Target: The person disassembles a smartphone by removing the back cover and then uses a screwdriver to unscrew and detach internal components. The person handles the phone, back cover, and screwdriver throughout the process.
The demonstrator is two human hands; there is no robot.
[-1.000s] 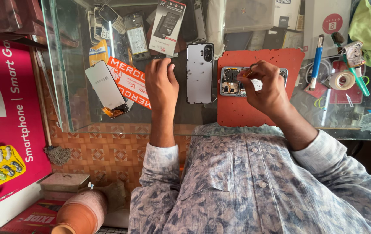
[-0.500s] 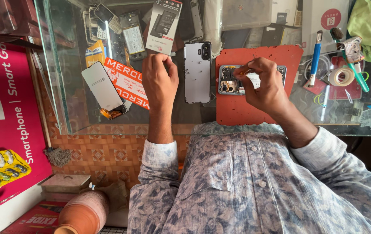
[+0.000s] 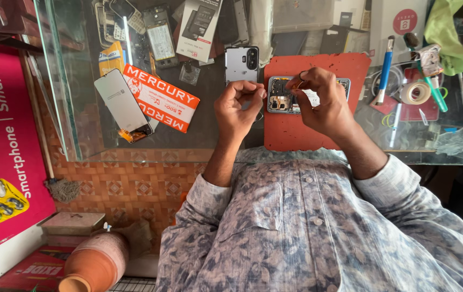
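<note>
Orange rubber matting (image 3: pixel 318 132) lay on the glass worktop (image 3: pixel 210 130), and on it sat an opened phone (image 3: pixel 296 97) with its insides showing, its long axis running left to right across the mat. The right hand (image 3: pixel 320 103) was directly over that phone, covering its middle, so it was plainly the nearer hand; thumb and forefinger were pinched together above the camera end, and whether they gripped some very small part could not be told. The wrist was bent, with the forearm running back toward the patterned shirt (image 3: pixel 318 227).

To the left of the phone, off the mat's edge, the left hand (image 3: pixel 239 105) was curled with its fingertips drawn in against the thumb. It seemed closed on something tiny, but nothing could be made out. Just beyond its knuckles lay a grey phone back cover (image 3: pixel 242 62), long axis pointing away from the person, camera cut-outs at the far end.

Farther left on the glass lay a loose display panel (image 3: pixel 123 108), tilted, and an orange printed card (image 3: pixel 161 97) beside it. Right of the mat were a blue-handled tool (image 3: pixel 385 67) and a roll of tape (image 3: pixel 415 92).
</note>
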